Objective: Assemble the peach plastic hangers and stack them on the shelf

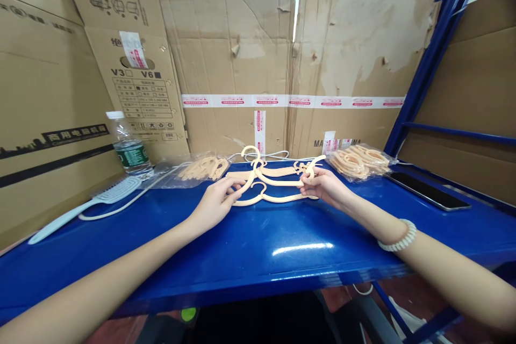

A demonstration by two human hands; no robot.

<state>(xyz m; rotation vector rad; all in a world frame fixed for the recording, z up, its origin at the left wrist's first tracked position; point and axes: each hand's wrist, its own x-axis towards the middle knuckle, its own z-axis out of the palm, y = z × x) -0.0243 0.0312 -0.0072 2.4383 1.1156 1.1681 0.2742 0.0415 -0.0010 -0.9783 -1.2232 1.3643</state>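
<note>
My left hand pinches the left arm of a cream plastic clothes hanger, whose hook rises above it. At the hanger's other end, my right hand has its fingers closed round the right arm. A pale curved piece sticks up by the right fingertips; I cannot tell whether it is part of the same hanger. Just below the held one, another cream hanger lies on the blue tabletop. Behind both are more hanger parts, partly hidden.
Clear bags of cream hanger parts lie at the back left and back right. On the left are a water bottle, a pale hairbrush and a white cable. A phone rests at right. Cardboard panels wall the back.
</note>
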